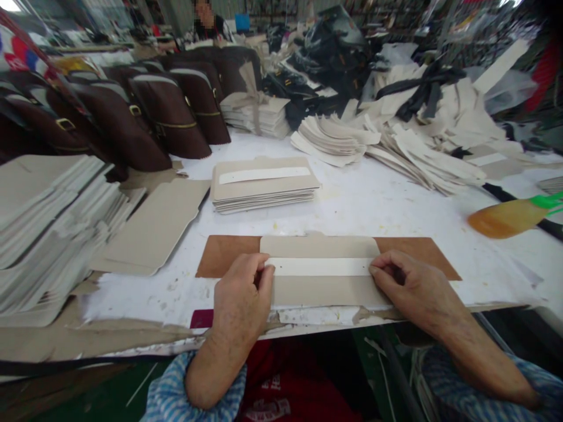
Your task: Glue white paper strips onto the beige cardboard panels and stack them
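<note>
Past blue sleeves (193,390), the left hand (244,290) and right hand (413,287) pinch the ends of the strip (321,266). It lies between them, on a card (325,291), long side along the near edge of the desk (373,211).

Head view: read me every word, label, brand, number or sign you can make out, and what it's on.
None can be read.
Red garment: white lettering, too blurred to read.
White strip: no lettering visible, only small dark dots near its ends.
Beige panel under it: no lettering visible.
Red, white and blue item, upper left: too blurred to tell.
</note>
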A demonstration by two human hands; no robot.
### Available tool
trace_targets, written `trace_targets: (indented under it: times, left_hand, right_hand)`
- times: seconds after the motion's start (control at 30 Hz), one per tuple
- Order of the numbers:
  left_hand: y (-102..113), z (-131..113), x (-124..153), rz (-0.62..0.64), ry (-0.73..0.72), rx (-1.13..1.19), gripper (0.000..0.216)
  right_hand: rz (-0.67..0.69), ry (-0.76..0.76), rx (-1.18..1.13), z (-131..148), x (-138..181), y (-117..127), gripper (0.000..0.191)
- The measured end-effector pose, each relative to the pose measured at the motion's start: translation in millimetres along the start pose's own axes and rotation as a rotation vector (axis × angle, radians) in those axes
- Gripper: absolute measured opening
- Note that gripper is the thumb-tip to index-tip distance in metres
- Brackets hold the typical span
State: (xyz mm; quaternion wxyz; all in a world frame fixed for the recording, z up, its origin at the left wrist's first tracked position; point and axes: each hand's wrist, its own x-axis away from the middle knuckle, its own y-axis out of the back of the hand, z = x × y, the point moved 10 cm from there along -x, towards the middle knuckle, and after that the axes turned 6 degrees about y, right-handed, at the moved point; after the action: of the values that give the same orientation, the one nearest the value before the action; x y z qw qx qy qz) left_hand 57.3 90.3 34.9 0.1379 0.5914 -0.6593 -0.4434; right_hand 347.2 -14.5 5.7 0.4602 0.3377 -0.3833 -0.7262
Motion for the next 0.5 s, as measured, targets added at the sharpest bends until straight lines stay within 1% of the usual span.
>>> trace_targets:
  times: [0.13, 0.33, 0.5]
  left_hand:
    - [-0.3, -0.5, -0.8, -0.002, 0.009, -0.036, 0.012]
    - [-0.4, -3.3, -0.5, -0.015, -0.014, -0.058, 0.012]
    - [-3.2, -2.6, -0.2, 0.005, -0.008, -0.103, 0.011]
  right_hand:
    - [0.01, 0.0, 0.003, 0.9, -0.2, -0.4, 0.016]
    - [0.02, -0.002, 0.002, 0.3, -0.6, -0.5, 0.017]
    - [0.02, -0.001, 0.008, 0.8, -1.1, -0.4, 0.016]
